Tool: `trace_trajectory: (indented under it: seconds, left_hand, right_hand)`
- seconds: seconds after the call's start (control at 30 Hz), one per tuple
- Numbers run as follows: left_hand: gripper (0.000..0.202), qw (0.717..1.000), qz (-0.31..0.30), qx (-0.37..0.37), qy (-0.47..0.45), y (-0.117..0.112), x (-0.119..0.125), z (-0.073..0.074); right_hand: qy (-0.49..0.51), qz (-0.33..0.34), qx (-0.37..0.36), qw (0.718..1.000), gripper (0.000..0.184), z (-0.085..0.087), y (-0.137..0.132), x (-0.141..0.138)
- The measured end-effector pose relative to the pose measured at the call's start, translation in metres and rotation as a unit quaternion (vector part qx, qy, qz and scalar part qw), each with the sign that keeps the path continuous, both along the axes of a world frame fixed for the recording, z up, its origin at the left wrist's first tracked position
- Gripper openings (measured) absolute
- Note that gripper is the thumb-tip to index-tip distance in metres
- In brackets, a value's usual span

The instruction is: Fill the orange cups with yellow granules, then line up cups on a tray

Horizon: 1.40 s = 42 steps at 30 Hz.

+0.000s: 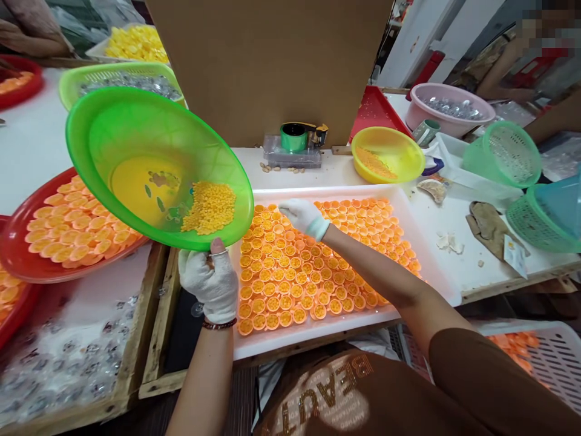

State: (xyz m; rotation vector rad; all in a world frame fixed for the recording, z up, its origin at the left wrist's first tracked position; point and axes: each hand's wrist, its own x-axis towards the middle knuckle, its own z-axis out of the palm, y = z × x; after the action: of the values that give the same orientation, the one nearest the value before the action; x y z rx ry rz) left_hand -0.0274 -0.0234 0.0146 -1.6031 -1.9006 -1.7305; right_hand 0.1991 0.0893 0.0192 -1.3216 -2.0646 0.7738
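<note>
My left hand (209, 280), in a white glove with a cut fingertip, grips the near rim of a green plastic bowl (136, 139). The bowl is tilted toward me above the table's left side. A heap of small yellow pieces (209, 208) lies in its lower part. My right hand (305, 217), also gloved, rests on rows of orange caps (345, 260) with yellow centres in a white tray (436, 266), fingers curled loosely. What those fingers hold, if anything, is hidden.
A red tray of orange caps (68, 224) lies left, a wooden tray of clear parts (59, 357) below it. A cardboard box (267, 66) and tape dispenser (295, 138) stand behind. A yellow bowl (385, 154), pink basin (447, 109), green baskets (503, 154) and another person's arm (554, 118) are right.
</note>
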Motion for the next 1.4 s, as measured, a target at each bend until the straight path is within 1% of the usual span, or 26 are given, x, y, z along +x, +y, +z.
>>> trace_trajectory:
  seconds: [0.03,0.07,0.13,0.17,0.23,0.27,0.33,0.4,0.43,0.47,0.53,0.57,0.6,0.63,0.67,0.7,0.8,0.9,0.97,1.03,1.1,1.17,1.2,1.27,1.3,1.4]
  left_hand:
    - [0.042,1.0,-0.002,0.001,0.004,0.0,0.0,0.0]
    - [0.043,1.0,-0.005,0.0,0.008,0.0,-0.001,-0.001]
    - [0.042,1.0,-0.01,-0.002,0.013,0.0,-0.001,-0.001]
    - [0.041,1.0,-0.01,-0.005,0.015,-0.001,-0.001,-0.001]
    - [0.039,1.0,-0.01,-0.006,0.017,-0.001,-0.001,0.0]
    - [0.038,1.0,-0.012,-0.005,0.019,-0.001,-0.001,0.0]
    - [0.036,1.0,-0.015,-0.007,0.023,-0.002,0.0,0.001]
    - [0.035,0.999,-0.016,-0.013,0.027,-0.002,0.0,0.001]
    - [0.035,0.999,-0.015,-0.017,0.029,-0.003,0.0,0.001]
    - [0.034,0.999,-0.015,-0.019,0.03,-0.003,0.0,0.001]
    - [0.032,0.999,-0.012,-0.016,0.029,-0.002,0.0,0.001]
    - [0.032,0.999,-0.011,-0.014,0.027,-0.002,0.0,0.001]
    - [0.033,1.0,-0.008,-0.01,0.023,-0.002,0.001,0.001]
    - [0.034,1.0,-0.005,-0.007,0.019,-0.002,0.001,0.001]
    - [0.035,1.0,-0.001,-0.003,0.014,-0.001,0.001,0.001]
    - [0.037,1.0,0.001,-0.002,0.011,-0.001,0.001,0.001]
    - [0.04,1.0,0.0,-0.005,0.009,-0.001,0.001,0.001]
    - [0.044,1.0,0.0,-0.013,0.011,-0.001,0.001,0.002]
    - [0.044,1.0,-0.002,-0.016,0.009,-0.001,0.001,0.003]
    - [0.043,1.0,-0.009,-0.017,0.005,-0.001,0.001,0.004]
    - [0.042,1.0,-0.012,-0.017,0.004,-0.001,0.001,0.004]
    - [0.041,1.0,-0.014,-0.021,0.003,-0.001,0.001,0.003]
    - [0.041,1.0,-0.013,-0.024,0.003,-0.001,0.001,0.003]
    - [0.041,1.0,-0.012,-0.025,0.001,-0.001,0.001,0.002]
    - [0.041,1.0,-0.011,-0.025,0.001,-0.001,0.0,0.001]
    - [0.04,1.0,-0.007,-0.02,0.003,0.0,0.0,0.0]
  right_hand:
    - [-0.018,0.02,0.031,0.999,0.014,0.004,-0.001,-0.001]
    - [-0.019,0.025,0.055,0.998,0.014,0.01,-0.002,-0.003]
    - [0.02,0.005,0.082,0.996,0.019,0.024,-0.001,-0.01]
    - [0.046,-0.009,0.08,0.996,0.022,0.031,0.0,-0.016]
    - [0.08,-0.028,0.05,0.995,0.026,0.041,0.005,-0.033]
    - [0.084,-0.03,0.031,0.996,0.024,0.044,0.007,-0.044]
    - [0.079,-0.023,-0.013,0.997,0.019,0.044,0.011,-0.069]
    - [0.105,-0.014,-0.095,0.99,0.019,0.038,0.013,-0.094]
    - [0.137,-0.012,-0.155,0.978,0.02,0.034,0.013,-0.105]
    - [0.178,-0.012,-0.223,0.958,0.021,0.03,0.013,-0.114]
    - [0.269,-0.015,-0.346,0.898,0.025,0.024,0.013,-0.126]
    - [0.311,-0.017,-0.389,0.867,0.028,0.022,0.014,-0.128]
    - [0.349,-0.022,-0.415,0.84,0.03,0.021,0.014,-0.127]
    - [0.378,-0.031,-0.429,0.82,0.031,0.022,0.015,-0.124]
    - [0.4,-0.041,-0.431,0.808,0.031,0.024,0.015,-0.118]
    - [0.412,-0.052,-0.425,0.804,0.029,0.026,0.015,-0.109]
    - [0.407,-0.072,-0.404,0.816,0.024,0.036,0.012,-0.074]
    - [0.371,-0.097,-0.371,0.846,0.02,0.04,0.006,-0.034]
    - [0.333,-0.122,-0.326,0.877,0.016,0.034,0.0,-0.013]
    - [0.278,-0.137,-0.274,0.91,0.014,0.022,-0.006,0.002]
    - [0.195,-0.122,-0.212,0.95,0.016,0.009,-0.013,0.009]
    - [0.089,-0.056,-0.122,0.987,0.017,0.0,-0.019,0.011]
    - [0.037,-0.016,-0.072,0.997,0.017,-0.001,-0.022,0.011]
    - [-0.034,0.04,0.013,0.999,0.016,0.004,-0.026,0.008]
    - [-0.047,0.049,0.041,0.997,0.016,0.009,-0.026,0.005]
    - [-0.018,0.031,0.08,0.996,0.022,0.032,-0.02,-0.013]
